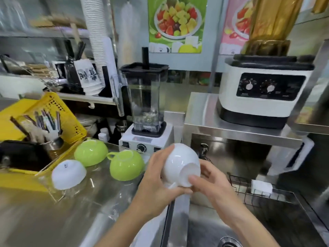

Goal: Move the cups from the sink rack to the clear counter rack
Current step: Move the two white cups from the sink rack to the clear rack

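Both hands tilt white cup (pixel 179 163) base-up.

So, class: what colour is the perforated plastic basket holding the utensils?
Yellow; the perforated plastic basket shows best in the head view.

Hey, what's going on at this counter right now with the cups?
A person is holding a white cup in both hands, the left hand under it and the right hand at its base, above the edge between counter and sink. Three cups already sit upside down on the clear counter rack: a white one and two green ones. The wire sink rack sits to the right.
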`<state>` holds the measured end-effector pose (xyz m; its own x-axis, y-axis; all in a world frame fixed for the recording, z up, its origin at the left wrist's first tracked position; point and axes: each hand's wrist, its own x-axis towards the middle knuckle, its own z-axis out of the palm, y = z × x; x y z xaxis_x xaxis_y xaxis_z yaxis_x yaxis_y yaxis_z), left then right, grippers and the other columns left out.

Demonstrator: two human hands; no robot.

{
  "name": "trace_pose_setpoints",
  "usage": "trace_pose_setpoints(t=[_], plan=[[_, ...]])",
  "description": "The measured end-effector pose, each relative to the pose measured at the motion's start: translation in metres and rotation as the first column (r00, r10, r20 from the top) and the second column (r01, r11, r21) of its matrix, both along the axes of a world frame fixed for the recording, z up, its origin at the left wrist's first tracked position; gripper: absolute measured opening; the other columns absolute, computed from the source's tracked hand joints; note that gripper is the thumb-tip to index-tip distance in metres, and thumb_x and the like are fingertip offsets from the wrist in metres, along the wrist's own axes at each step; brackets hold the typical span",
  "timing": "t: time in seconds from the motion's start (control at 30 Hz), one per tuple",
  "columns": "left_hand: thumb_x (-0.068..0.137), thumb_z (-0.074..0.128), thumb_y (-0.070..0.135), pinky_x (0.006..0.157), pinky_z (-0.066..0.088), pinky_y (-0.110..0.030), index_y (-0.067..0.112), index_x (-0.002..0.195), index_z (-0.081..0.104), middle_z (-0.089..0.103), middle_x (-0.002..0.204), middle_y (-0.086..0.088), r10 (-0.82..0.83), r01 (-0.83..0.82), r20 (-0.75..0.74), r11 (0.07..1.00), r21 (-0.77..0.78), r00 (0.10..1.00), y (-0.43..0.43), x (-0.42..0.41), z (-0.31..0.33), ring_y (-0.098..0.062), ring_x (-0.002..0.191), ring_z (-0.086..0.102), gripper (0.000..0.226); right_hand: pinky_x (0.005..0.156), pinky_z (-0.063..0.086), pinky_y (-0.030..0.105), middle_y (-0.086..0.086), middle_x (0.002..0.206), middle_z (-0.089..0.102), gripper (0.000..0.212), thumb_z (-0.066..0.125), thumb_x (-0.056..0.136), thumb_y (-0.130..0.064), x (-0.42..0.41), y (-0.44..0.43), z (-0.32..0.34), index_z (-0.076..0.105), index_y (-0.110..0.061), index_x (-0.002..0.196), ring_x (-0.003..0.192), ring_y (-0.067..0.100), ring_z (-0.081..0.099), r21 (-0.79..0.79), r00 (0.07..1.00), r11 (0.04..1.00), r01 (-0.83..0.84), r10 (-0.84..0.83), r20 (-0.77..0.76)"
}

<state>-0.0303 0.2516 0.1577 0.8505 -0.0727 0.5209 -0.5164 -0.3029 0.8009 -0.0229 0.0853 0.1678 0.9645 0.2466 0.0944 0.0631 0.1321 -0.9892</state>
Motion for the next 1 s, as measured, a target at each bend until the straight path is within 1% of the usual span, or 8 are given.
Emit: trace_pose_setpoints(t=[0.13, 0.23, 0.3, 0.47, 0.6, 0.7, 0.87, 1.0], plan=[[0.045, 0.088, 0.033, 0.081, 0.043, -0.006, 0.056, 0.118, 0.041, 0.043, 0.116, 0.032, 0.071, -0.078, -0.059, 0.989, -0.129, 0.996, 0.036, -0.007, 0.001, 0.01, 0.111, 0.045, 0.089, 0.055, 0.053, 0.021, 0.002, 0.086, 0.074, 0.044, 0.076, 0.062, -0.026, 0.006, 0.049, 0.005, 0.064, -0.014, 0.102, 0.072, 0.017, 0.068, -0.03, 0.999, 1.0, 0.01, -0.009, 0.04], [0.042, 0.083, 0.047, 0.088, 0.042, -0.011, 0.046, 0.121, 0.04, 0.041, 0.125, 0.017, 0.146, -0.157, -0.117, 0.983, -0.099, 0.982, 0.067, -0.012, -0.003, 0.007, 0.114, 0.043, 0.089, 0.047, 0.049, 0.021, -0.001, 0.068, 0.07, 0.041, 0.083, 0.06, -0.026, 0.007, 0.083, 0.003, 0.066, -0.012, 0.095, 0.054, 0.012, 0.061, -0.051, 1.0, 0.999, -0.002, 0.003, 0.022], [0.042, 0.078, 0.055, 0.092, 0.034, -0.004, 0.05, 0.117, 0.038, 0.032, 0.128, 0.02, 0.212, -0.22, -0.134, 0.974, -0.048, 0.968, 0.088, -0.015, -0.008, 0.013, 0.118, 0.035, 0.085, 0.045, 0.046, 0.02, -0.003, 0.062, 0.067, 0.042, 0.079, 0.058, -0.036, 0.008, 0.104, -0.001, 0.066, -0.01, 0.089, 0.047, 0.01, 0.057, -0.093, 1.0, 0.996, -0.014, 0.015, 0.009], [0.05, 0.08, 0.048, 0.081, 0.033, 0.002, 0.047, 0.111, 0.042, 0.044, 0.116, 0.018, 0.257, -0.272, -0.214, 0.962, -0.039, 0.942, 0.133, -0.019, -0.026, 0.017, 0.105, 0.042, 0.072, 0.046, 0.043, 0.027, 0.007, 0.055, 0.051, 0.045, 0.075, 0.068, -0.04, 0.015, 0.151, -0.017, 0.062, 0.002, 0.078, 0.042, 0.013, 0.046, -0.214, 0.997, 0.975, -0.053, 0.041, -0.062], [0.045, 0.074, 0.061, 0.078, 0.04, -0.009, 0.047, 0.105, 0.045, 0.05, 0.11, 0.015, 0.316, -0.332, -0.294, 0.943, -0.003, 0.902, 0.158, -0.02, -0.039, 0.014, 0.098, 0.047, 0.068, 0.043, 0.039, 0.027, 0.007, 0.054, 0.051, 0.037, 0.071, 0.072, -0.044, 0.022, 0.181, -0.03, 0.06, -0.009, 0.064, 0.043, 0.015, 0.046, -0.319, 0.993, 0.943, -0.096, 0.069, -0.096], [0.049, 0.077, 0.056, 0.084, 0.045, -0.023, 0.041, 0.108, 0.049, 0.054, 0.111, 0.013, 0.37, -0.389, -0.335, 0.921, 0.009, 0.867, 0.168, -0.02, -0.048, 0.007, 0.098, 0.052, 0.067, 0.046, 0.036, 0.03, 0.0, 0.049, 0.05, 0.041, 0.068, 0.067, -0.056, 0.03, 0.196, -0.036, 0.058, -0.016, 0.06, 0.043, 0.017, 0.046, -0.409, 0.994, 0.908, -0.094, 0.062, -0.09], [0.051, 0.07, 0.064, 0.079, 0.049, -0.036, 0.042, 0.103, 0.052, 0.057, 0.103, 0.012, 0.524, -0.514, -0.361, 0.848, 0.131, 0.772, 0.176, -0.018, -0.05, -0.01, 0.092, 0.06, 0.059, 0.049, 0.046, 0.025, 0.003, 0.076, 0.066, 0.055, 0.064, 0.065, -0.06, 0.039, 0.216, -0.042, 0.05, -0.017, 0.096, 0.048, 0.011, 0.055, -0.513, 0.995, 0.856, -0.061, 0.009, -0.104], [0.051, 0.066, 0.067, 0.077, 0.048, -0.036, 0.041, 0.101, 0.05, 0.056, 0.1, 0.011, 0.575, -0.566, -0.379, 0.811, 0.148, 0.725, 0.175, -0.014, -0.049, -0.016, 0.091, 0.06, 0.059, 0.048, 0.046, 0.028, 0.004, 0.066, 0.066, 0.047, 0.064, 0.068, -0.058, 0.043, 0.222, -0.045, 0.051, -0.016, 0.086, 0.045, 0.013, 0.054, -0.535, 0.997, 0.845, -0.01, -0.035, -0.074]])
